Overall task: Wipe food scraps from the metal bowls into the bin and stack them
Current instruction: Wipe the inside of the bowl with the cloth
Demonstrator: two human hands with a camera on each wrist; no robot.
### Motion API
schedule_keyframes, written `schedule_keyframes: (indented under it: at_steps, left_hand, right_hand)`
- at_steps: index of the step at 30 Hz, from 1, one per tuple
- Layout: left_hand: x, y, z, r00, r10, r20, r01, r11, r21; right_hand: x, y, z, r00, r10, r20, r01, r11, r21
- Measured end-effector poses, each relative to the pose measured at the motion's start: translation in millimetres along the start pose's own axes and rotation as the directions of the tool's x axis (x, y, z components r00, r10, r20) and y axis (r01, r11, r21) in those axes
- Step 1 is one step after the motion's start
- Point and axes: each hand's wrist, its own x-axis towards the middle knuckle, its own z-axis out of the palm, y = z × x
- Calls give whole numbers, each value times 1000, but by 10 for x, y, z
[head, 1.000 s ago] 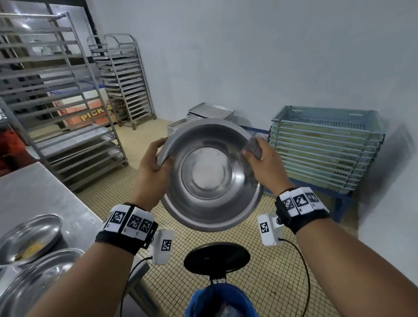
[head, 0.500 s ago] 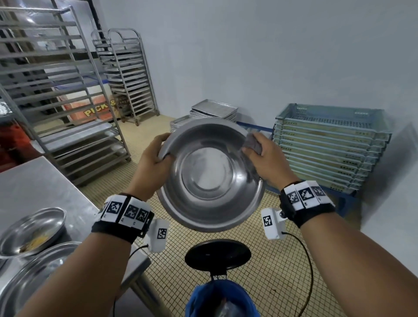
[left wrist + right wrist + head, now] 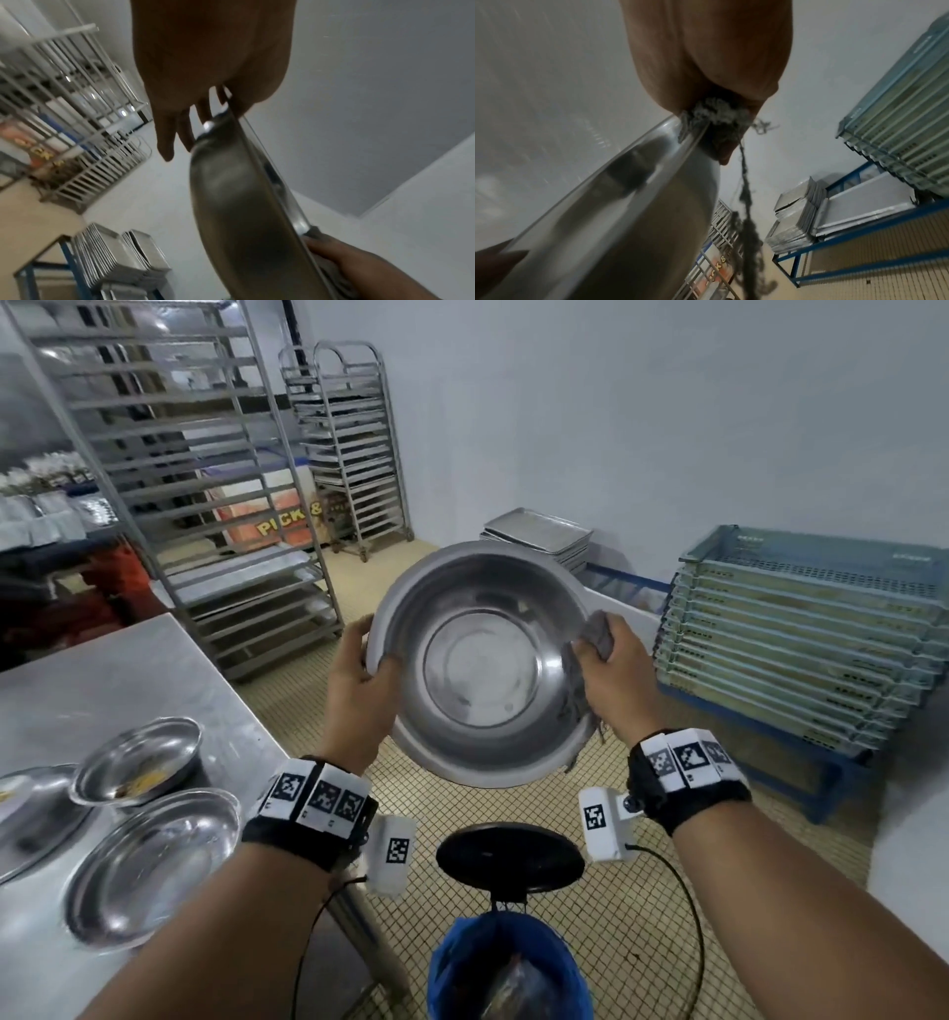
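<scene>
I hold a large metal bowl (image 3: 482, 665) tilted towards me above the blue-lined bin (image 3: 506, 968). My left hand (image 3: 359, 680) grips its left rim, thumb inside and fingers behind (image 3: 177, 130). My right hand (image 3: 611, 670) holds a grey cloth (image 3: 598, 636) pressed over the right rim (image 3: 716, 115); frayed threads hang from the cloth. The bowl's inside looks clean. On the steel table (image 3: 92, 670) at the left stand a small bowl with yellow scraps (image 3: 138, 757), a wide shallow bowl (image 3: 154, 860) and part of another (image 3: 31, 809).
The bin's black lid (image 3: 508, 852) stands open under the bowl. Stacked blue crates (image 3: 801, 634) on a blue frame fill the right. Metal trays (image 3: 539, 536) lie stacked by the wall. Tall tray racks (image 3: 195, 469) stand at the left and back.
The view has swung left, showing more of the table and its bowls. The bowl stays in both hands, and the right hand with the cloth has slid slightly down the right rim.
</scene>
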Motion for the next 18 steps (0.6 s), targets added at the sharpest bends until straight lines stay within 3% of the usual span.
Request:
schedule_keyframes:
  at_steps: [4,9,13,18]
  left_hand:
    - [-91,138,-117,996,-21,85,14,997,79]
    - [-411,4,-36,985,-44,-164,30,996,-84]
    - [-742,-40,74,898,-122,-422,15,969,-247]
    - [-974,-106,-179,902,-104,-419,61,992,-114]
  right_hand:
    - [-36,-51,-59,986,-72,153,75,997,-14]
    - [-216,-13,43,997,-64,30,61,993,103]
    - [-437,60,275,996,27,87,-39,989,142]
    - [-575,62,426,987,28,160,-55,985,165]
